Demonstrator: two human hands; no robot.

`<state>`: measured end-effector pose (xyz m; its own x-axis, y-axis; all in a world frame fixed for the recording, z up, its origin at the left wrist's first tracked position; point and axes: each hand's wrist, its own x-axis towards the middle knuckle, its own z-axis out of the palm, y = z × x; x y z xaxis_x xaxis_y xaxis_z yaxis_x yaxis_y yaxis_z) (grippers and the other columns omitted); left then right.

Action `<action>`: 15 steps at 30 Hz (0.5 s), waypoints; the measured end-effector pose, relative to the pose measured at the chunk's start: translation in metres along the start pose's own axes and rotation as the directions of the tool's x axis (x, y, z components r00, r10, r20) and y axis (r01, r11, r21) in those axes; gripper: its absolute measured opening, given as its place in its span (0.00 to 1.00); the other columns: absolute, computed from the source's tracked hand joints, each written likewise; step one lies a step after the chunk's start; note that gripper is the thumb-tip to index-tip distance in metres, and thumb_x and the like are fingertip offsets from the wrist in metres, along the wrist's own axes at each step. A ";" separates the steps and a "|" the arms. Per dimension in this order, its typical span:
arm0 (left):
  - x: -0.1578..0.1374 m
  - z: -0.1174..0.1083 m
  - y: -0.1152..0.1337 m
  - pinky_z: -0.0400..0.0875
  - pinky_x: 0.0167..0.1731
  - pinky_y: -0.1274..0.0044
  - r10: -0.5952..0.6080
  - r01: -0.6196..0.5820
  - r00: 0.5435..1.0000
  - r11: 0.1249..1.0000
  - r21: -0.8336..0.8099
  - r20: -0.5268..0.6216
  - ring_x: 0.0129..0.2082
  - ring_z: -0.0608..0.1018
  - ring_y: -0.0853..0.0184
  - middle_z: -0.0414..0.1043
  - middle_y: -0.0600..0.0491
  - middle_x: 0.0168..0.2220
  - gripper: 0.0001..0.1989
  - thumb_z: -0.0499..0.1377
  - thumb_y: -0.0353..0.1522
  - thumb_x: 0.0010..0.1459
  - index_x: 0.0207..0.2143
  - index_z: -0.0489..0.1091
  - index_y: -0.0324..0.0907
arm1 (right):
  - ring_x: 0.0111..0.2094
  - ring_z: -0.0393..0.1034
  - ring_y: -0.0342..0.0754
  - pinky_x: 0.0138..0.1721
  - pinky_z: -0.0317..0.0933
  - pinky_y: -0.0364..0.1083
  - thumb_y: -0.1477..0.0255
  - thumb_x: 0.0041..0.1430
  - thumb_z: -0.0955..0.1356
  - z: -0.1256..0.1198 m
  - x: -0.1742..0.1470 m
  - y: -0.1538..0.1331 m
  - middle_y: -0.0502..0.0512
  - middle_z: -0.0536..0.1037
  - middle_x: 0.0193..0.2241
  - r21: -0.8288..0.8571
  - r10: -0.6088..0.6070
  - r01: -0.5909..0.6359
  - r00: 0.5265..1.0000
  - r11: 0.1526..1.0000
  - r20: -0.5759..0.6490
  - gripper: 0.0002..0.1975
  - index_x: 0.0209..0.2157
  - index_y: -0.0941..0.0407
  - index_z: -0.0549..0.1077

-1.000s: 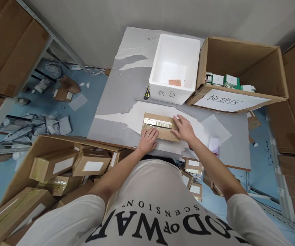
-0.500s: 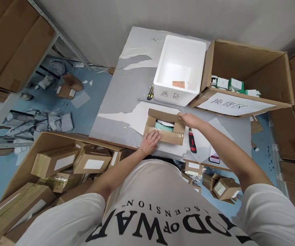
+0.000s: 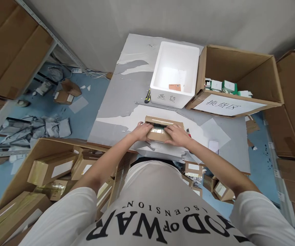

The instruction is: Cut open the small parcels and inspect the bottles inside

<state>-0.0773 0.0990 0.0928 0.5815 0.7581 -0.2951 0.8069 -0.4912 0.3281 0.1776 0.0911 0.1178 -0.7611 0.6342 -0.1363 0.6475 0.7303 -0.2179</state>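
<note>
A small cardboard box (image 3: 159, 136) sits on the table near its front edge, with shiny tape on the flap facing me. Through a gap at its top a bit of green shows inside. My left hand (image 3: 143, 131) grips the left end, fingers curled over the top edge. At the right end, my right hand (image 3: 176, 135) holds the front wall with its fingers bent into the opening. The fingertips of both hands are partly hidden by the box. Just beyond my right hand, a red and black box cutter (image 3: 188, 133) is mostly covered.
Behind the box stand a white foam bin (image 3: 173, 99) and a large labelled carton (image 3: 224, 105) holding green-white boxes. A yellow-black cutter (image 3: 147, 96) lies beside the bin. At left, a big carton (image 3: 44, 140) is filled with parcels. Paper sheets (image 3: 216, 134) lie at right.
The box's open flaps have been brought inward, narrowing the opening. My right hand has moved from the far right flap to the front right, and my left hand to the left end.
</note>
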 end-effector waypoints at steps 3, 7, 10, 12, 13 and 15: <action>-0.001 -0.001 -0.002 0.53 0.56 0.61 0.025 -0.024 1.000 0.999 0.022 -0.012 0.52 0.71 0.53 0.70 0.44 0.49 0.35 0.69 0.43 0.41 0.51 0.61 0.42 | 0.52 0.61 0.62 0.61 0.44 0.60 0.60 0.52 0.71 -0.002 -0.002 -0.017 0.69 0.70 0.51 -0.120 0.095 -0.094 0.995 0.988 -0.001 0.32 0.54 0.64 0.68; -0.007 -0.002 0.008 0.55 0.56 0.62 0.114 -0.103 0.991 0.984 0.147 -0.072 0.46 0.74 0.57 0.73 0.47 0.43 0.26 0.68 0.38 0.46 0.45 0.63 0.41 | 0.55 0.60 0.62 0.63 0.35 0.63 0.58 0.54 0.69 -0.006 -0.009 -0.013 0.69 0.69 0.52 -0.139 0.287 -0.284 0.958 0.949 0.007 0.26 0.48 0.63 0.73; -0.018 0.006 0.014 0.60 0.55 0.67 0.180 -0.142 0.973 0.961 0.236 -0.148 0.41 0.77 0.62 0.75 0.50 0.36 0.08 0.59 0.29 0.56 0.39 0.67 0.42 | 0.57 0.58 0.63 0.62 0.32 0.67 0.53 0.57 0.65 -0.012 -0.020 -0.007 0.68 0.69 0.53 -0.085 0.287 -0.279 0.953 0.957 0.099 0.25 0.42 0.61 0.76; -0.028 0.016 0.017 0.64 0.52 0.69 0.202 -0.158 0.965 0.956 0.246 -0.169 0.43 0.77 0.63 0.76 0.48 0.41 0.09 0.53 0.25 0.59 0.41 0.69 0.42 | 0.60 0.55 0.65 0.61 0.35 0.68 0.52 0.58 0.64 -0.015 -0.026 -0.006 0.69 0.66 0.57 -0.053 0.225 -0.220 0.965 0.974 0.132 0.26 0.43 0.60 0.76; -0.033 0.022 0.018 0.65 0.51 0.70 0.204 -0.161 0.965 0.958 0.237 -0.168 0.46 0.77 0.63 0.75 0.46 0.45 0.13 0.50 0.24 0.60 0.44 0.69 0.42 | 0.61 0.54 0.63 0.61 0.39 0.66 0.53 0.60 0.63 -0.016 -0.027 -0.007 0.68 0.65 0.58 -0.019 0.168 -0.167 0.974 0.986 0.152 0.25 0.45 0.59 0.76; -0.042 0.030 0.019 0.66 0.51 0.70 0.193 -0.163 0.971 0.966 0.199 -0.141 0.52 0.74 0.62 0.70 0.44 0.54 0.18 0.49 0.24 0.60 0.51 0.67 0.41 | 0.59 0.58 0.58 0.58 0.50 0.59 0.59 0.66 0.58 -0.014 -0.026 -0.007 0.65 0.67 0.57 0.062 0.062 -0.075 0.980 0.995 0.189 0.22 0.48 0.57 0.74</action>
<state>-0.0837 0.0449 0.0850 0.7056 0.7020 -0.0969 0.7057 -0.6834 0.1869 0.1939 0.0730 0.1362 -0.7130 0.6189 -0.3297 0.6992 0.6633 -0.2668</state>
